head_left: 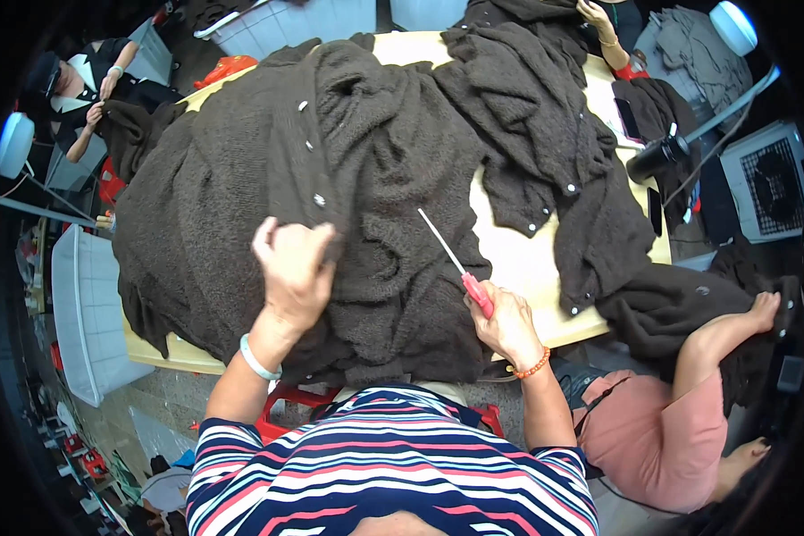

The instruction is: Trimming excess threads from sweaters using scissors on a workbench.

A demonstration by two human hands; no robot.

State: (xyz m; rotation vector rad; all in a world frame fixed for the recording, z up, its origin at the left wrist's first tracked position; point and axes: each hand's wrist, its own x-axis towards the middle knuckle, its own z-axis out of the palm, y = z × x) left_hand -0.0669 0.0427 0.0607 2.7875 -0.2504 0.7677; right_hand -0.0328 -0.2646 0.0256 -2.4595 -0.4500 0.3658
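A large dark brown knitted cardigan [214,188] is spread in folds over the table in front of me. Its button band [311,161], with several pale buttons, runs toward me. At the near end of this band, my left hand [297,272] is closed with the knit pinched in its fingers, slightly blurred. My right hand [507,330] grips the red handle of a slim screwdriver-like tool [476,293]. The tool's long thin metal shaft points up and left over the cardigan, its tip apart from my left hand. I cannot tell whether the tip touches the knit.
More brown knits [536,116] with pale buttons lie across the right of the pale table [518,277]. A black cylinder [657,159] and phones [655,212] sit at its right edge. White bins [85,313] stand around. Co-workers sit close right [661,429], far left and far right.
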